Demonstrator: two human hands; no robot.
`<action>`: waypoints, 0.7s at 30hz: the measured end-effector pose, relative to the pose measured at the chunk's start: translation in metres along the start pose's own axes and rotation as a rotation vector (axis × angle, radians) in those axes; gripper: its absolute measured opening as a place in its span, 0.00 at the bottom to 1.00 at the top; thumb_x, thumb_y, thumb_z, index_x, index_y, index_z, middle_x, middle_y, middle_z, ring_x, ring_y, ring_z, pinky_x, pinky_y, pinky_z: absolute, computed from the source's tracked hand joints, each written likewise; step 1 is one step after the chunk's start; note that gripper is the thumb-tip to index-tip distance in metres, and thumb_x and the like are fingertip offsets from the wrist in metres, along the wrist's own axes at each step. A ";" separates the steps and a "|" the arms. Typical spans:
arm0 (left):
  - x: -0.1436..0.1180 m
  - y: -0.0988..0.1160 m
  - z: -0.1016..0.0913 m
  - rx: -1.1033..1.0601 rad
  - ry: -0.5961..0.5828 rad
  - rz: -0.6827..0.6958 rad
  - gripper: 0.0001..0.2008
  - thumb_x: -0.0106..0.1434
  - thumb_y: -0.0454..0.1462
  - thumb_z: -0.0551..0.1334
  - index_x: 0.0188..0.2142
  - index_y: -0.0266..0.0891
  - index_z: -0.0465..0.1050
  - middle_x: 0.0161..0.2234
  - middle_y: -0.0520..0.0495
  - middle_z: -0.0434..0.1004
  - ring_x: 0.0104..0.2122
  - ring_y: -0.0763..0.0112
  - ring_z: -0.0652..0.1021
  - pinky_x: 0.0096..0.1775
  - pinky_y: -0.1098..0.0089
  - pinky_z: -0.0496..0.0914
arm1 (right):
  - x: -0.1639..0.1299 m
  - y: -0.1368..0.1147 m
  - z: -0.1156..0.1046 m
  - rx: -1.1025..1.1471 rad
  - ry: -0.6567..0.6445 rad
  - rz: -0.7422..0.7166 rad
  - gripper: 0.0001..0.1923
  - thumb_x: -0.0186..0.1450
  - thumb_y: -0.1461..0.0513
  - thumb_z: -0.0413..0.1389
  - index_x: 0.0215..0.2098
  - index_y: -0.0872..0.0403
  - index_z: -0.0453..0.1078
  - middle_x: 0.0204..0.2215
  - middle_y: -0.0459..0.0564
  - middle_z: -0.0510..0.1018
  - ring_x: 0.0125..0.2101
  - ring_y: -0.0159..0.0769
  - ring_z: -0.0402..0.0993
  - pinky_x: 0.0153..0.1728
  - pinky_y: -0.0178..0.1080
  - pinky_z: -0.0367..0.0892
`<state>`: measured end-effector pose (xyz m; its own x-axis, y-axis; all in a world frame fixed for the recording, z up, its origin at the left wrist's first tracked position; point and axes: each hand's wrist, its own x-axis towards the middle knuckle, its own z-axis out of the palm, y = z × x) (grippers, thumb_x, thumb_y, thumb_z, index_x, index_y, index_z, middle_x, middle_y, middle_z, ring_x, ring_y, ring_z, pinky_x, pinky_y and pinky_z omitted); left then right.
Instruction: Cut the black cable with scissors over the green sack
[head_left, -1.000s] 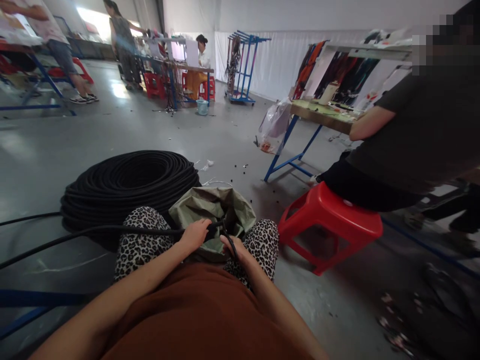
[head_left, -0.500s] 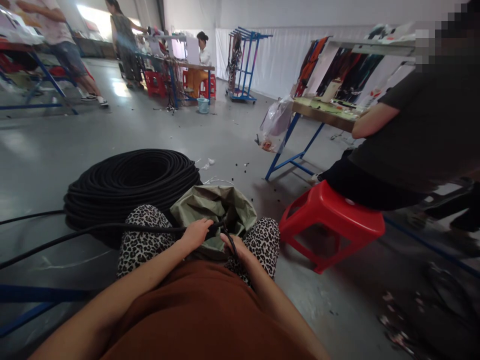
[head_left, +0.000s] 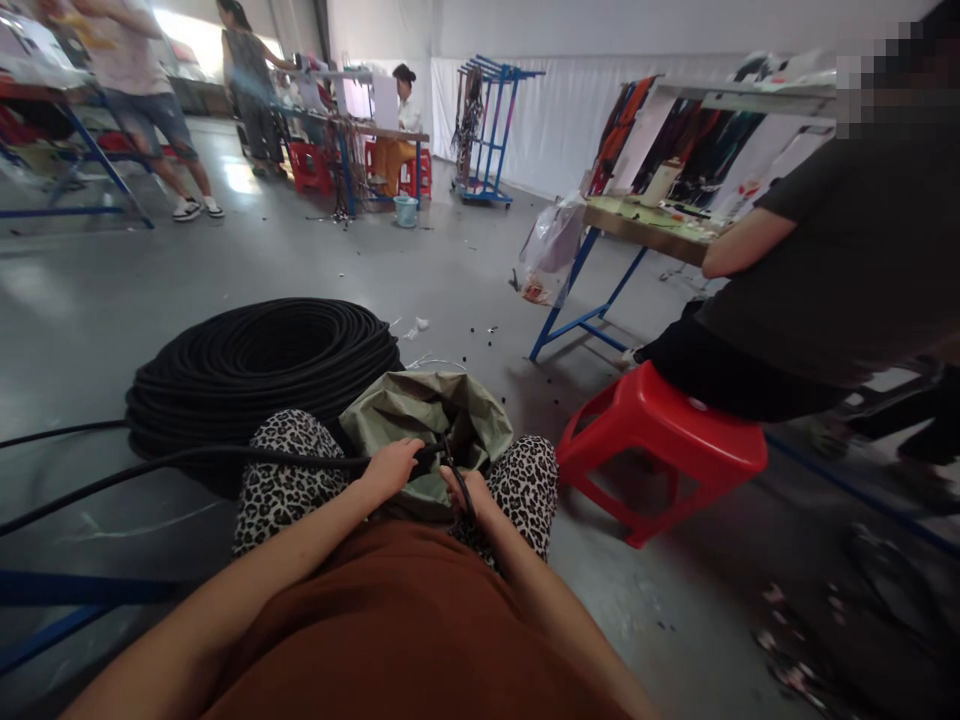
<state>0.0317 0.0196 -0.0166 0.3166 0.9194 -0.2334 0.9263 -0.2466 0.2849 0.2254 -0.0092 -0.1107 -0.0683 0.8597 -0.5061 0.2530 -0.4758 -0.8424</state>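
My left hand [head_left: 395, 468] is closed round a thick black cord [head_left: 225, 456], close to the cord's right end. The cord runs off to the left across my leopard-print knee. In my right hand [head_left: 475, 500] is a pair of scissors [head_left: 462, 488] with dark handles, its blades pointing up at the cord's end. Whether the blades touch the cord is hard to make out. Both hands are over the mouth of an open olive-green sack [head_left: 371, 412] between my knees. A large coil of black cord [head_left: 217, 365] lies on the floor to the left.
To the right stands a red plastic stool [head_left: 675, 425] with a seated person on it, at a workbench [head_left: 649, 232] with blue legs. A clear bag [head_left: 551, 245] hangs from the bench. Blue metal legs [head_left: 82, 600] are at lower left. Other people and a blue rack [head_left: 491, 130] are further back.
The scissors have tipped up slightly in my right hand, and their blades show more clearly by the cord's end. My left hand stays in place. A person at far left has stepped right.
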 end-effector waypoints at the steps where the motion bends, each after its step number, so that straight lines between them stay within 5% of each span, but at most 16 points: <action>1: 0.000 0.000 0.000 -0.003 0.006 -0.002 0.19 0.71 0.30 0.59 0.59 0.42 0.75 0.56 0.40 0.83 0.55 0.59 0.82 0.55 0.64 0.73 | -0.001 -0.001 -0.001 -0.017 0.015 0.006 0.31 0.72 0.40 0.60 0.23 0.54 0.68 0.14 0.43 0.65 0.14 0.30 0.63 0.16 0.32 0.59; 14: 0.003 -0.007 0.006 0.044 0.012 -0.005 0.23 0.73 0.33 0.60 0.65 0.45 0.75 0.53 0.39 0.84 0.53 0.57 0.83 0.54 0.63 0.74 | 0.003 -0.002 -0.001 -0.129 0.035 0.091 0.31 0.71 0.40 0.59 0.22 0.53 0.68 0.15 0.49 0.72 0.13 0.33 0.66 0.15 0.34 0.60; 21: 0.006 -0.007 0.006 0.042 -0.007 -0.037 0.23 0.73 0.32 0.60 0.65 0.46 0.76 0.53 0.38 0.84 0.53 0.56 0.83 0.54 0.62 0.75 | 0.009 0.002 -0.002 -0.081 0.025 0.120 0.30 0.68 0.40 0.63 0.21 0.52 0.67 0.13 0.44 0.67 0.12 0.30 0.62 0.13 0.32 0.56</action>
<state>0.0286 0.0250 -0.0259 0.2835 0.9260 -0.2493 0.9450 -0.2255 0.2370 0.2275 -0.0019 -0.1162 -0.0095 0.8022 -0.5970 0.3353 -0.5599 -0.7577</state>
